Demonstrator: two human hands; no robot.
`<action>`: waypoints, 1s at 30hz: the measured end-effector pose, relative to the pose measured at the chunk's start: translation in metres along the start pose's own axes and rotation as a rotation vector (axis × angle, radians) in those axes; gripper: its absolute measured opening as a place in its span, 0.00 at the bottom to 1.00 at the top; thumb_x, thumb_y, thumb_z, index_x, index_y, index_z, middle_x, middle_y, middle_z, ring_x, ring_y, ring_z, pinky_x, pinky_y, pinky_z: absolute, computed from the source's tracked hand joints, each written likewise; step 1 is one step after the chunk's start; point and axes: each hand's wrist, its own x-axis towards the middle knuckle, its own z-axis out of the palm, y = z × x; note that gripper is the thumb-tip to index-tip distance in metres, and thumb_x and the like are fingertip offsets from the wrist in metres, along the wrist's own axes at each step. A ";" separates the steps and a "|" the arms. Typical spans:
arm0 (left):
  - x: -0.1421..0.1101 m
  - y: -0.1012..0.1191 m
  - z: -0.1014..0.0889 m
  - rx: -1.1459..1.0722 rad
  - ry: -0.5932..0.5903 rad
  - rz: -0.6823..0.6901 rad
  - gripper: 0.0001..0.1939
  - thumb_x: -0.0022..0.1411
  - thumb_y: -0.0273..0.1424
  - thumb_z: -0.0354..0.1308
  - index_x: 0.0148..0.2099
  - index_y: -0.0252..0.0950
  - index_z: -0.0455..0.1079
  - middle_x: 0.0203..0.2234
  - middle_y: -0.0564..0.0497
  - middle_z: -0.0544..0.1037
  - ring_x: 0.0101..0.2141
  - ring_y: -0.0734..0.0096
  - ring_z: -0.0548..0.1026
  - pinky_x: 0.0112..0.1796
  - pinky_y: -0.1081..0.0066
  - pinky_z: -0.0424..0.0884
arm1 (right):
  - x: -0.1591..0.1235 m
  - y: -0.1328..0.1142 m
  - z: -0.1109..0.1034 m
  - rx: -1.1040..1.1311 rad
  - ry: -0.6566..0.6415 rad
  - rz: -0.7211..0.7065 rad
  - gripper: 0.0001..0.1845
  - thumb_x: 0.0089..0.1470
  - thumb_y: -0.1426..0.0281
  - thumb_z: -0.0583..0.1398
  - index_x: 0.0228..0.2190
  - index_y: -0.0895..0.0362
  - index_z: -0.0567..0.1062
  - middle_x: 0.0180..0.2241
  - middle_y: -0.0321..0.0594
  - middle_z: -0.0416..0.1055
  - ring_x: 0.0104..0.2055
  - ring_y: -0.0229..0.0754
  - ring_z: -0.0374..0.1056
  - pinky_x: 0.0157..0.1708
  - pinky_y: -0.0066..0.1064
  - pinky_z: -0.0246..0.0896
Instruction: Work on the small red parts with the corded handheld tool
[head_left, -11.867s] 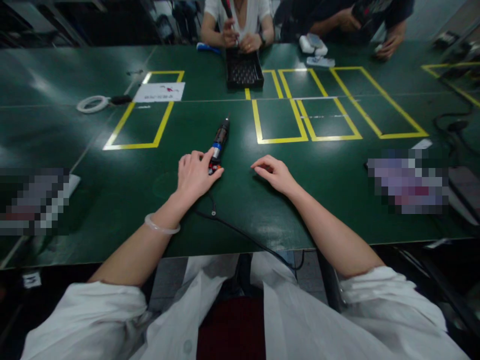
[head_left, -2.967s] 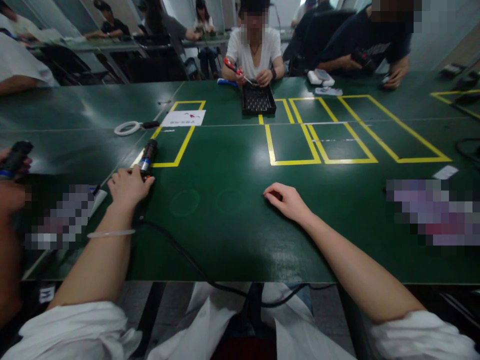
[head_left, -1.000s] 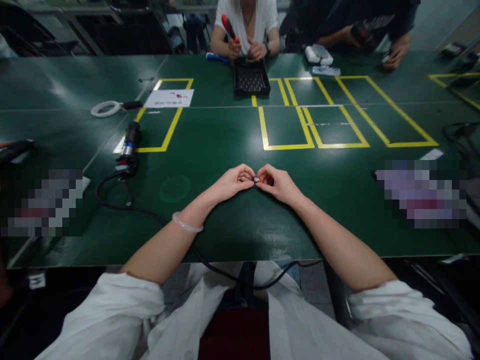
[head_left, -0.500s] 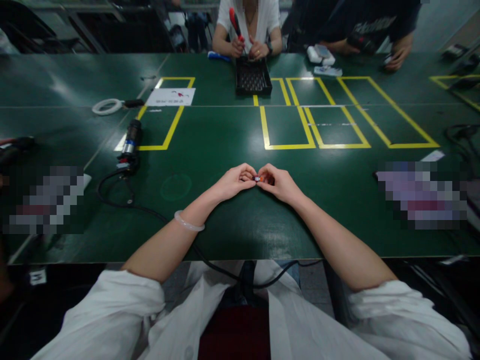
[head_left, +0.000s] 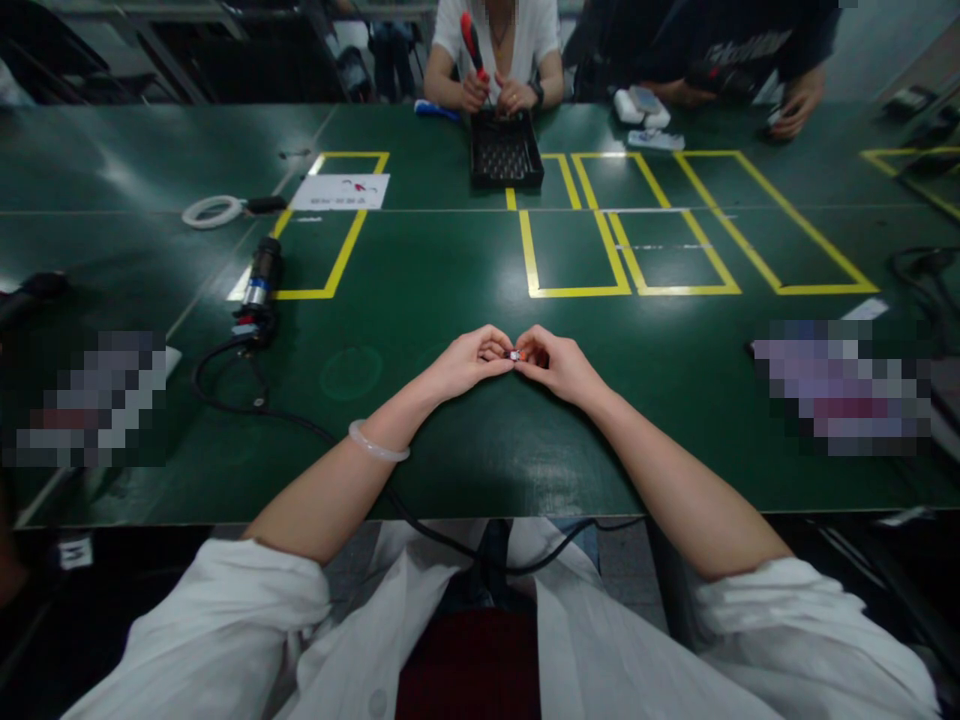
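Observation:
My left hand [head_left: 474, 362] and my right hand [head_left: 553, 362] meet fingertip to fingertip over the middle of the green table [head_left: 495, 450]. Both are closed in a pinch on one small red and white piece [head_left: 516, 355]. It is too small for me to tell its kind, and the fingers cover most of it. A pale bangle circles my left wrist.
A black and silver cylindrical tool [head_left: 260, 275] with a black cable lies at left. Beyond are a white sheet [head_left: 341, 191], a white cable coil [head_left: 213, 211] and a black tray [head_left: 506, 155]. Across the table, a co-worker's hands hold a red-handled tool [head_left: 472, 45].
My hands stay in nearly the same place. The small piece between my fingertips looks slightly turned, with less orange and more white and red showing.

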 end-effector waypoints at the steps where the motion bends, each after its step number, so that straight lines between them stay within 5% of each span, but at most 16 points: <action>1: 0.000 0.000 0.000 0.004 0.001 0.001 0.16 0.54 0.31 0.66 0.43 0.31 0.67 0.34 0.48 0.76 0.35 0.73 0.74 0.40 0.70 0.68 | 0.000 0.000 0.000 0.001 0.001 -0.002 0.08 0.54 0.67 0.62 0.36 0.56 0.70 0.28 0.35 0.72 0.26 0.36 0.63 0.29 0.28 0.57; 30: 0.002 -0.003 -0.003 0.041 -0.023 -0.016 0.15 0.61 0.37 0.61 0.44 0.31 0.67 0.32 0.46 0.77 0.35 0.70 0.75 0.37 0.69 0.69 | 0.003 0.011 0.004 0.301 0.036 0.053 0.11 0.56 0.62 0.62 0.37 0.57 0.74 0.31 0.38 0.75 0.30 0.38 0.68 0.33 0.32 0.63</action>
